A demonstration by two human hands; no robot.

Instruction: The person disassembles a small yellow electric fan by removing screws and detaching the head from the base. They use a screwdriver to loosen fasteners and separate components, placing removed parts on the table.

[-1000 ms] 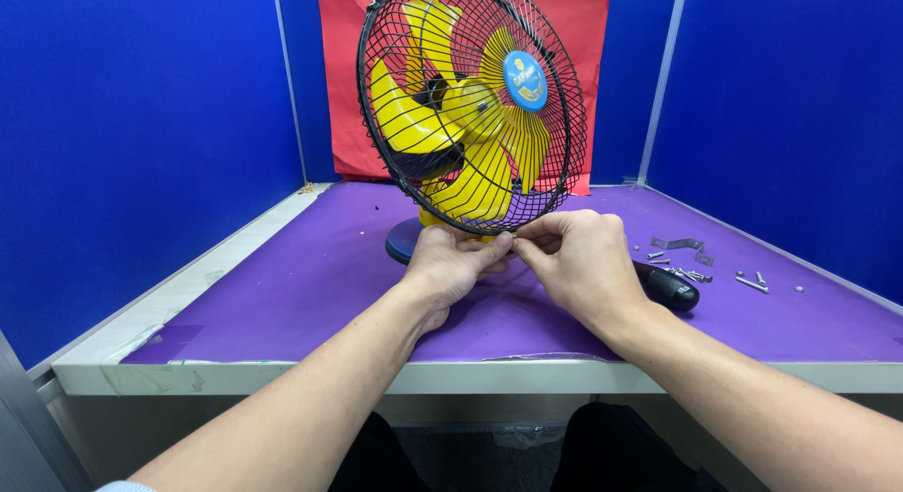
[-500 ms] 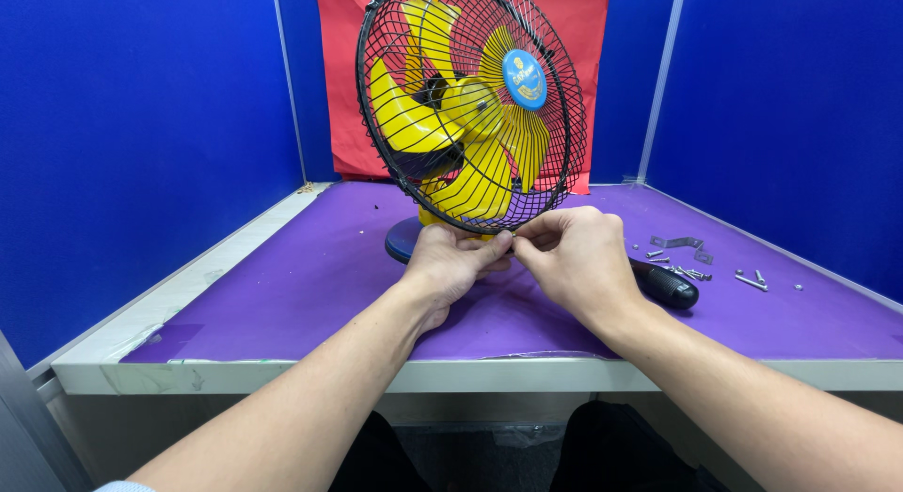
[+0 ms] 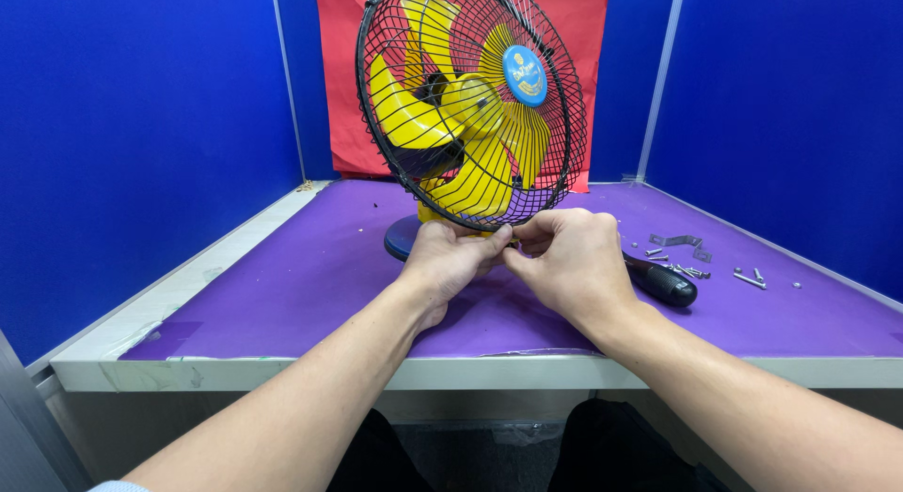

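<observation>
A table fan [image 3: 470, 106] with yellow blades, a black wire cage and a blue centre badge stands on a blue base [image 3: 400, 238] on the purple table top. My left hand [image 3: 451, 261] and my right hand [image 3: 569, 261] meet at the bottom rim of the cage, fingers pinched together there. Whatever small part sits between the fingertips is hidden by the fingers.
A black-handled screwdriver [image 3: 663, 280] lies right of my right hand. Several small screws [image 3: 691, 269] and a bent metal bracket [image 3: 677, 240] lie beyond it. Blue partition walls enclose the table [image 3: 282, 294]; a red cloth [image 3: 339, 78] hangs behind the fan.
Both hands stay at the bottom of the cage with only slight finger movement. The fan has not moved.
</observation>
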